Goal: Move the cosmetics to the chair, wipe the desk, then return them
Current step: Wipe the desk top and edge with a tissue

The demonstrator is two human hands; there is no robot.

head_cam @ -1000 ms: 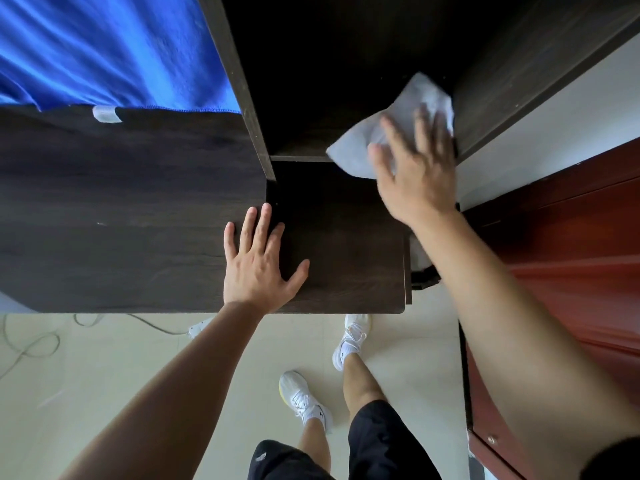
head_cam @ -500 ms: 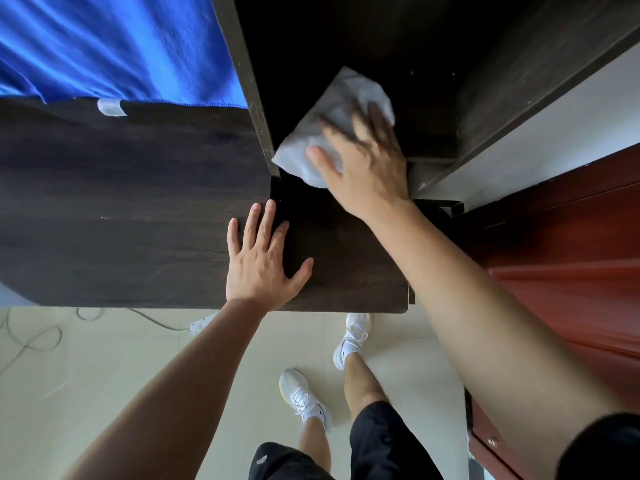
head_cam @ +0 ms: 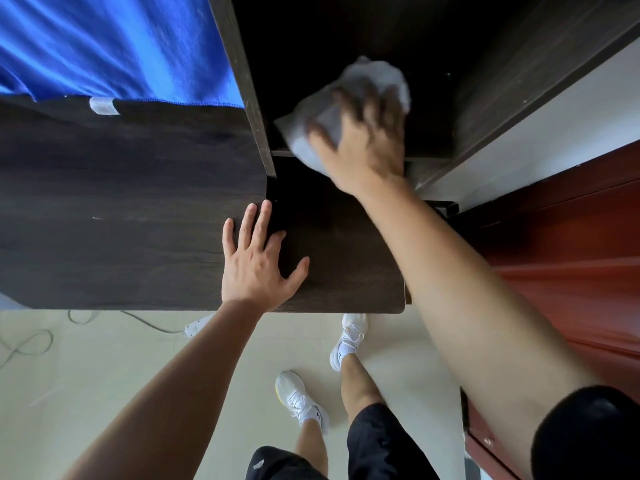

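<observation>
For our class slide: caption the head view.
Right hand presses a white cloth on the dark desk; left hand lies flat.

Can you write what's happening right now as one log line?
step: wiping desk | right hand: pressing white cloth on the shelf | left hand: flat on dark desk | cosmetics: none in view

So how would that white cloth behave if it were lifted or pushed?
Probably floppy: the cloth is bunched and creased under the right hand. Likely light, since it crumples into soft folds. It seems to need pressing to slide on the dark shelf without wadding up.
</observation>
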